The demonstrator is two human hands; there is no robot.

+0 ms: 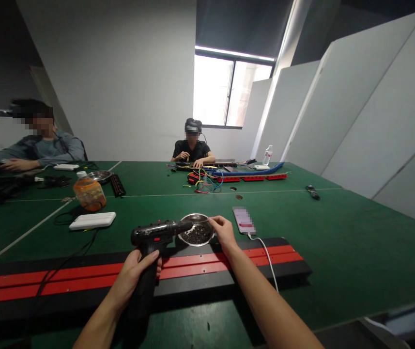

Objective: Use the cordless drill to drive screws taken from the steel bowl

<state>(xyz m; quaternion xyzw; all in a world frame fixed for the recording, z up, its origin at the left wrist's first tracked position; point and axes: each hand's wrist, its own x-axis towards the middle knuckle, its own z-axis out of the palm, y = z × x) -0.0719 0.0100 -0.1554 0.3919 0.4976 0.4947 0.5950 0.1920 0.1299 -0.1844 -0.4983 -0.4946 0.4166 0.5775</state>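
My left hand [138, 271] is wrapped round the handle of a black cordless drill [156, 232], which points to the right over the long bar. A thin bit [202, 221] sticks out of its chuck. At the bit's tip, my right hand [223, 232] is closed in a pinch; whatever lies between the fingertips is too small to make out. Below the bit stands a round metal bowl [196, 244] with many small dark screws [197, 235] in it. Under both hands lies the long black bar with red strips [192, 264], small screws or holes showing along the red.
A phone [243, 220] with a white cable [269, 261] lies right of the bowl. To the left are a white power bank [93, 221] and a bottle of orange drink [89, 194]. Wires [210, 179] and a blue strip [251, 171] lie farther back. Two other people sit at the table.
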